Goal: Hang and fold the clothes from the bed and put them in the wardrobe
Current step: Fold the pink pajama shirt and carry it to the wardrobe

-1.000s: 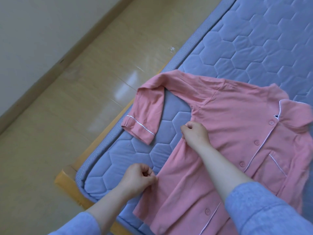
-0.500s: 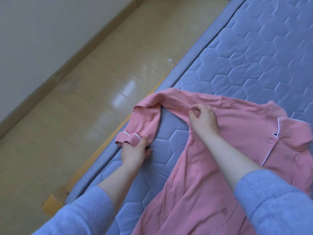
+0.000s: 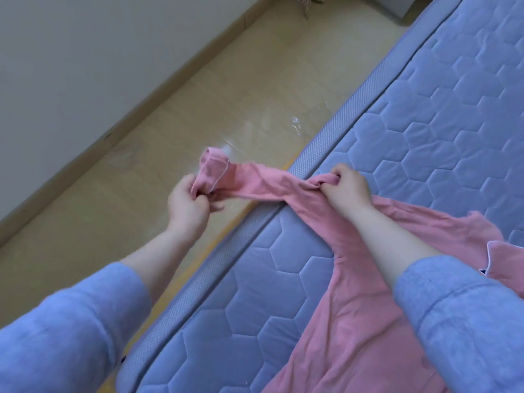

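Observation:
A pink button-up pyjama shirt (image 3: 354, 313) with white piping lies on the blue quilted mattress (image 3: 425, 114). Its sleeve (image 3: 263, 182) is stretched out past the bed's edge, above the floor. My left hand (image 3: 188, 205) grips the sleeve's cuff end, which is bunched and open towards the camera. My right hand (image 3: 347, 188) grips the bunched fabric at the shoulder end of the sleeve, over the mattress edge. The collar (image 3: 502, 259) shows at the right, partly hidden by my right forearm.
A wooden bed frame edge (image 3: 226, 236) runs under the mattress. Glossy light wood floor (image 3: 198, 114) lies to the left, bounded by a skirting board and pale wall (image 3: 71, 66). Some furniture legs (image 3: 306, 4) stand at the top.
My left hand took the cuff and pulled the sleeve out straight beyond the bed's edge. My right hand closed on the fabric at the shoulder. The view shifted towards the floor.

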`<state>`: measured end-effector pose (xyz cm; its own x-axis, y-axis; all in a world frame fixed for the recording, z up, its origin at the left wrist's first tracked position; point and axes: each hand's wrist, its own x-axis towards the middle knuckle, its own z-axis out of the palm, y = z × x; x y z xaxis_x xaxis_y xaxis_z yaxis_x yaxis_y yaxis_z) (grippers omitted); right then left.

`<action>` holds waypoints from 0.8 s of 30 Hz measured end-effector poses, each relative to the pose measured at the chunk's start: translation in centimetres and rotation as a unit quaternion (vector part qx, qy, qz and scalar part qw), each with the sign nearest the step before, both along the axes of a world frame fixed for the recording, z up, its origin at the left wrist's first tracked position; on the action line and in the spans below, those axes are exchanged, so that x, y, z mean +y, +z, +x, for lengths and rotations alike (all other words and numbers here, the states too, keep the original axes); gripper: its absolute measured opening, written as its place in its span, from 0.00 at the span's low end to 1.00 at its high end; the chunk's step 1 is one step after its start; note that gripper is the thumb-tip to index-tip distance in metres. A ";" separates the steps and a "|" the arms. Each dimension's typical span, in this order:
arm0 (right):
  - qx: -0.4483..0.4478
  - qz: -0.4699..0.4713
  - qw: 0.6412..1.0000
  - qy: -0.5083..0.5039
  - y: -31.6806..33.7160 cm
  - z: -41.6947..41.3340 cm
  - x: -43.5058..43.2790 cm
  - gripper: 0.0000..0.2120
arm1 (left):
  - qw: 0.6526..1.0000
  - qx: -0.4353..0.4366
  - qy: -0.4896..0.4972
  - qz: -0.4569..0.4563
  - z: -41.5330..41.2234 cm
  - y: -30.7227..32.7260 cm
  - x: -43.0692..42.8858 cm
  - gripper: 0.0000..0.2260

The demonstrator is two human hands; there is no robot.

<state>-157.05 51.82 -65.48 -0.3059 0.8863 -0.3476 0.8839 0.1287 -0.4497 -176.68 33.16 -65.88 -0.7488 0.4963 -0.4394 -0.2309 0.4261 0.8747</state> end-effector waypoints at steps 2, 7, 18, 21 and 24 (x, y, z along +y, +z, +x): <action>0.043 -0.022 0.998 -0.047 0.5 -0.1 0.7 0.03 | 0.996 0.077 -0.034 -0.025 -2.3 0.5 1.0 0.10; 0.011 -0.311 0.949 -0.051 0.4 -0.8 0.5 0.08 | 0.964 -0.038 -0.155 -0.214 -1.4 -1.4 0.2 0.22; 0.255 -0.324 0.882 -0.227 -0.1 -6.8 2.1 0.09 | 0.911 -0.410 -0.029 -0.024 3.5 -3.4 5.8 0.07; 0.321 -0.312 0.867 -0.220 0.9 -7.2 2.9 0.09 | 0.895 -0.445 -0.026 -0.025 4.4 -3.6 8.1 0.20; 0.353 -0.309 0.864 -0.184 1.7 -7.4 3.6 0.10 | 0.868 -0.496 0.007 0.024 4.6 -3.2 10.0 0.16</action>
<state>-164.40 55.42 -63.74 -0.3715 0.6802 -0.6319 0.2916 -0.5607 -0.7750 -172.05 43.14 -69.12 -0.0200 0.5255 -0.8505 -0.8853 0.3859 0.2593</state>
